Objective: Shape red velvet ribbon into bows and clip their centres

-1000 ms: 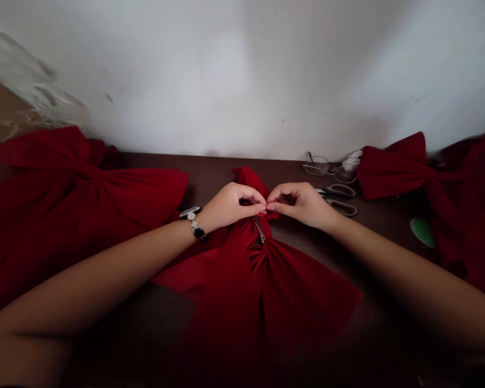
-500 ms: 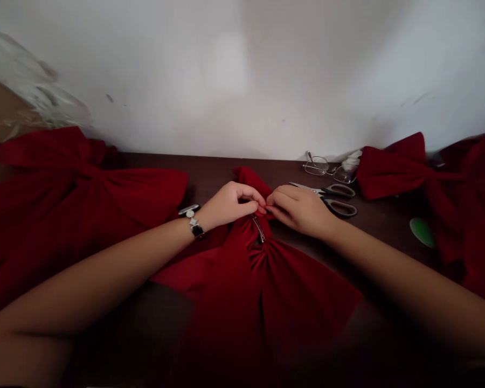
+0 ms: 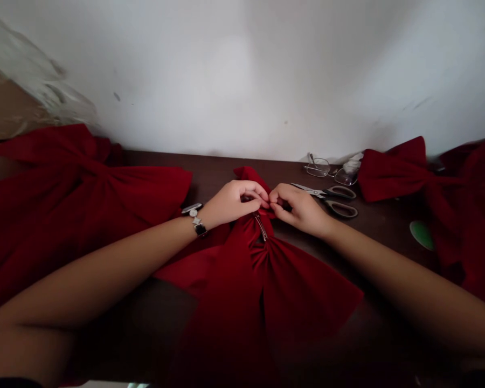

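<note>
A large red fabric bow (image 3: 303, 285) lies on the dark table in front of me, its folds gathered at the centre. A slim metal hair clip (image 3: 262, 227) rests on the gathered part, just below my fingers. My left hand (image 3: 240, 202), with a bracelet or watch at the wrist, pinches the red fabric above the clip. Meeting it from the right, my right hand (image 3: 297, 209) has its fingers curled and pressed together at the same spot. The fingertips nearly touch, and they hide exactly which bit of fabric each one grips.
Black-handled scissors (image 3: 334, 200) lie right of my right hand, with eyeglasses (image 3: 319, 167) behind them. More red bows stand at the left (image 3: 145, 188) and right (image 3: 392, 172). A green disc (image 3: 421, 235) lies at the right. A pale wall (image 3: 186, 81) rises behind the table.
My right hand's fingers have curled in more and its knuckles have risen slightly. My left hand stays at the bow's centre. The whole view has shifted a little.
</note>
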{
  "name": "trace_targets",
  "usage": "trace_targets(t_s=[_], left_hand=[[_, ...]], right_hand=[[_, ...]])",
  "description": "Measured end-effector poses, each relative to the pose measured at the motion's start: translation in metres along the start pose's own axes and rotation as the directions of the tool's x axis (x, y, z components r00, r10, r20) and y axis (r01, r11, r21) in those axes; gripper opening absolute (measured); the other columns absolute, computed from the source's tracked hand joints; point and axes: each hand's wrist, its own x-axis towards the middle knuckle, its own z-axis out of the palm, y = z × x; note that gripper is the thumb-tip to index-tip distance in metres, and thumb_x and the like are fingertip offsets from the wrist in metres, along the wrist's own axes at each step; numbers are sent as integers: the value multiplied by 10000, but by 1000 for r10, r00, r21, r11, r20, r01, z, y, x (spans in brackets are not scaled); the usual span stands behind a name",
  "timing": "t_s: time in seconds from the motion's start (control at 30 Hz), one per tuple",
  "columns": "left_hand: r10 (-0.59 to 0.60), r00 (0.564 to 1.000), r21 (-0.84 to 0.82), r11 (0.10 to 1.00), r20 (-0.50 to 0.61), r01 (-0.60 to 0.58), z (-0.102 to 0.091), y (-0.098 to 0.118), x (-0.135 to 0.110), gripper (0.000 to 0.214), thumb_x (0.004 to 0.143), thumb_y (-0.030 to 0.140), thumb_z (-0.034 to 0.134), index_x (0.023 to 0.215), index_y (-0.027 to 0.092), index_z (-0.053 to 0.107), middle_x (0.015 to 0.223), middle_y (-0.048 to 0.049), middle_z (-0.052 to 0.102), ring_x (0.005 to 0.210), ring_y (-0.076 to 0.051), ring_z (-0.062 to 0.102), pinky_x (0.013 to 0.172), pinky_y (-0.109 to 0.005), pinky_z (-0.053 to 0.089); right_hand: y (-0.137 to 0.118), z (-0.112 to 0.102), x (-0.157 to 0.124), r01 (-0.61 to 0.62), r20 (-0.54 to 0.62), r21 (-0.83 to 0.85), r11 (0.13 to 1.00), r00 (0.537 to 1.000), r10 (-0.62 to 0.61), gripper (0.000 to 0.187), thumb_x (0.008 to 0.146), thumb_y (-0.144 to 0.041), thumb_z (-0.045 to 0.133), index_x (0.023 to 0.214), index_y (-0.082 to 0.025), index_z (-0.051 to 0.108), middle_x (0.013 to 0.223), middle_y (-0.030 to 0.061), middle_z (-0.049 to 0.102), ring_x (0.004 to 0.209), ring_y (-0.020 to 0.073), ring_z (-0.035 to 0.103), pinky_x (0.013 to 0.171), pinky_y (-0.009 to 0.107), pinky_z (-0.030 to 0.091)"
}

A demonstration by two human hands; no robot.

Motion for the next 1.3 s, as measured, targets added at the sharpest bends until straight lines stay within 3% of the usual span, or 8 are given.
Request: trace_targets(t_s=[0.27,0.47,0.77,1.3], left_hand=[[154,977,159,979,-150,-130,-2,10,1,115,796,128,591,868,125,680,910,-64,691,765,-111,654,715,-209,528],[235,960,371,914,-150,-166,-5,10,3,122,771,119,625,807,164,732,900,-45,623,741,-116,601,688,-232,510],[205,978,372,912,-44,-174,-6,0,7,95,761,172,682,814,168,761,883,-29,603,688,-100,564,647,-225,459],[229,973,324,924,-39,-204,-4,-7,9,77,774,226,716,809,173,759,887,-34,647,776,-124,601,719,-245,462]], right_hand=[[1,-2,3,-93,18,183,979,996,92,108,884,-199,480,777,-188,480,700,1,513,637,118,460,629,234,378],[1,-1,3,-139,41,216,967,990,133,129,901,-226,481,778,-189,478,713,6,527,649,122,472,638,241,384],[0,-1,3,-166,54,200,966,986,158,122,907,-214,484,788,-185,489,708,4,516,642,122,470,639,246,385],[1,2,3,-136,37,162,977,991,131,110,891,-170,492,782,-183,497,713,8,526,637,124,485,629,247,389]])
